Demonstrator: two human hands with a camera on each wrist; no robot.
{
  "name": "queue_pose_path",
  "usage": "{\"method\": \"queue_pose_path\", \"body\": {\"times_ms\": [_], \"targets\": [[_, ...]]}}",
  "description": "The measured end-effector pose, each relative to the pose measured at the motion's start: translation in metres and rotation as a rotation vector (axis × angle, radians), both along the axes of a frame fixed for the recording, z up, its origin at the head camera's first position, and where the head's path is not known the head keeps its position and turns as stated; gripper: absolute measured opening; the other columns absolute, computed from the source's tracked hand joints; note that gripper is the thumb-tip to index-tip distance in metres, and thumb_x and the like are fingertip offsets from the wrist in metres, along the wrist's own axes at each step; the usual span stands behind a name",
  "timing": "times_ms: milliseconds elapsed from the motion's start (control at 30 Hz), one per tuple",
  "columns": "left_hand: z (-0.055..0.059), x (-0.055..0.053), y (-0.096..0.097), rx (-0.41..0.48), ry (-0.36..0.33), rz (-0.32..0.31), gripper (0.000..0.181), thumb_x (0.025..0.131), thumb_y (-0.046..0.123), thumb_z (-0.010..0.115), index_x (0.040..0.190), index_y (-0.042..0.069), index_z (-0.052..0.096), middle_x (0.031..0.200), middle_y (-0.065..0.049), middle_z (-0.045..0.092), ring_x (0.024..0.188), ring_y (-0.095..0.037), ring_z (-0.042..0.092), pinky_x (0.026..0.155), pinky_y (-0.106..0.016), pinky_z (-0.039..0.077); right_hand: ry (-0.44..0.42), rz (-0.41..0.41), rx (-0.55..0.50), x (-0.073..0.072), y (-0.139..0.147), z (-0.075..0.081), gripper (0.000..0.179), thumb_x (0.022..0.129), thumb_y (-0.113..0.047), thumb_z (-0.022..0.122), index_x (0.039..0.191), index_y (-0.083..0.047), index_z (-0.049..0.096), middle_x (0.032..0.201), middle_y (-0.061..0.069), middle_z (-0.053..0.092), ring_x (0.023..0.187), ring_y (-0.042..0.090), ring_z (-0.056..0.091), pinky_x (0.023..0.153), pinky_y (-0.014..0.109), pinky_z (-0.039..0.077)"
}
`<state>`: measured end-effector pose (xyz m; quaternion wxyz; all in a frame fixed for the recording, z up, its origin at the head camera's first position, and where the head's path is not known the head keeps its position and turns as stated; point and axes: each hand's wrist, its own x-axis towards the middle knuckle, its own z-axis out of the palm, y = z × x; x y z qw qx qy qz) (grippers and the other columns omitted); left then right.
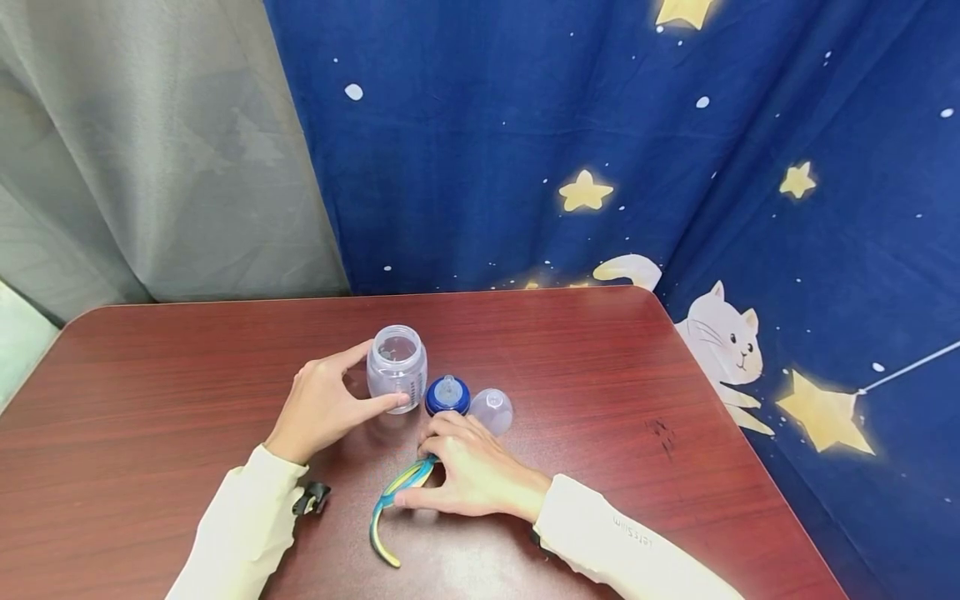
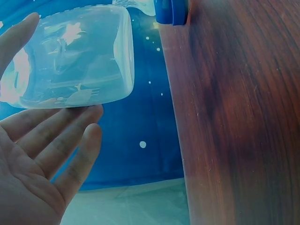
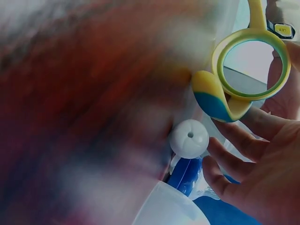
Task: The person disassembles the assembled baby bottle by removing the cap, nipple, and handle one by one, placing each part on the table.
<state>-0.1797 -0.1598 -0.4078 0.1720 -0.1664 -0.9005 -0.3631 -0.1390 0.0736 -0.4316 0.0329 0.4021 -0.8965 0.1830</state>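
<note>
My left hand [image 1: 322, 404] holds a clear baby bottle [image 1: 397, 383], open at the top, with its thumb in front and fingers at the far side. In the left wrist view the fingers lie fairly straight along the bottle [image 2: 84, 56]. My right hand [image 1: 480, 467] pinches a yellow and teal bottle handle [image 1: 405, 483] with a ring [image 3: 218, 65] in its middle. Just beyond the right fingers stands a blue collar with a clear teat [image 1: 448, 396]. Close to those fingertips is a white ball with a hole [image 3: 190, 139], hidden in the head view.
A clear domed cap [image 1: 492, 412] stands right of the blue collar. The dark red wooden table [image 1: 187, 375] extends to both sides, with dark marks [image 1: 662, 435] at the right. Behind it hang a grey curtain [image 1: 195, 150] and a blue star-patterned curtain [image 1: 465, 150].
</note>
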Motion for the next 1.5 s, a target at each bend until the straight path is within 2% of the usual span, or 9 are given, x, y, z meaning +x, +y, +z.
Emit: {"method": "queue_pose_path", "body": {"times_ms": [400,600,733,933,1033,1100,1200,1300,1500], "targets": [[0.003,0.002,0.001,0.002,-0.001,-0.006,0.081,0.067,0.056,0.088,0.133,0.016,0.065,0.103,0.005,0.074,0.075,-0.009,0.063,0.063,-0.034,0.048,-0.005,-0.002,0.028,0.002,0.001,0.002,0.053,0.082,-0.072,0.062,0.09,-0.02,0.073,0.096,-0.013,0.053,0.092,0.006,0.047,0.078,0.027,0.039],[0.003,0.002,0.0,0.015,-0.006,-0.016,0.08,0.066,0.054,0.088,0.132,0.016,0.066,0.103,0.005,0.074,0.076,-0.009,0.064,0.063,-0.033,0.049,0.036,-0.031,0.028,0.001,0.004,0.007,0.053,0.085,-0.071,0.06,0.09,-0.019,0.072,0.102,-0.011,0.057,0.103,0.009,0.05,0.084,0.03,0.04],[0.002,0.001,0.0,0.028,-0.011,-0.028,0.078,0.066,0.053,0.089,0.131,0.017,0.066,0.1,0.006,0.074,0.075,-0.009,0.065,0.063,-0.032,0.05,0.047,-0.09,-0.04,-0.004,0.006,0.018,0.047,0.089,-0.064,0.058,0.091,-0.018,0.072,0.101,-0.009,0.06,0.102,0.01,0.053,0.084,0.034,0.043],[0.002,0.002,-0.001,0.039,-0.023,-0.04,0.076,0.066,0.053,0.089,0.129,0.017,0.067,0.097,0.007,0.074,0.073,-0.008,0.064,0.063,-0.03,0.05,0.112,-0.146,-0.252,-0.016,0.009,0.036,0.029,0.091,-0.046,0.062,0.095,-0.018,0.069,0.096,-0.008,0.066,0.098,0.012,0.058,0.084,0.035,0.044],[0.0,0.002,-0.002,0.049,-0.04,-0.05,0.075,0.066,0.054,0.089,0.127,0.017,0.068,0.096,0.007,0.074,0.074,-0.008,0.065,0.064,-0.03,0.051,0.108,-0.2,-0.346,-0.022,0.008,0.041,0.029,0.092,-0.042,0.063,0.105,-0.016,0.068,0.096,-0.007,0.067,0.094,0.011,0.059,0.085,0.035,0.044],[0.0,0.002,-0.002,0.052,-0.048,-0.056,0.075,0.066,0.054,0.089,0.127,0.016,0.068,0.097,0.006,0.074,0.074,-0.008,0.066,0.064,-0.029,0.052,0.065,-0.237,-0.393,-0.025,0.007,0.042,0.036,0.092,-0.041,0.063,0.118,-0.016,0.064,0.098,-0.006,0.067,0.091,0.01,0.059,0.085,0.035,0.044],[0.0,0.002,-0.004,0.051,-0.052,-0.061,0.076,0.065,0.053,0.09,0.127,0.015,0.068,0.098,0.006,0.074,0.074,-0.008,0.066,0.064,-0.03,0.053,-0.018,-0.262,-0.426,-0.03,0.004,0.045,0.049,0.093,-0.041,0.063,0.136,-0.018,0.053,0.106,-0.006,0.066,0.097,0.01,0.06,0.09,0.037,0.043],[0.0,0.002,-0.005,0.052,-0.059,-0.071,0.076,0.064,0.051,0.091,0.127,0.015,0.068,0.097,0.006,0.074,0.073,-0.008,0.066,0.064,-0.03,0.053,-0.062,-0.253,-0.426,-0.034,0.001,0.046,0.056,0.094,-0.042,0.063,0.143,-0.02,0.047,0.115,-0.003,0.066,0.107,0.014,0.06,0.094,0.039,0.043],[-0.002,0.0,-0.007,0.072,-0.07,-0.093,0.076,0.064,0.05,0.091,0.127,0.015,0.067,0.098,0.007,0.074,0.074,-0.005,0.067,0.065,-0.032,0.055,-0.049,-0.22,-0.424,-0.041,-0.003,0.046,0.063,0.095,-0.043,0.061,0.15,-0.019,0.04,0.13,0.0,0.062,0.122,0.02,0.056,0.1,0.043,0.039]]}}
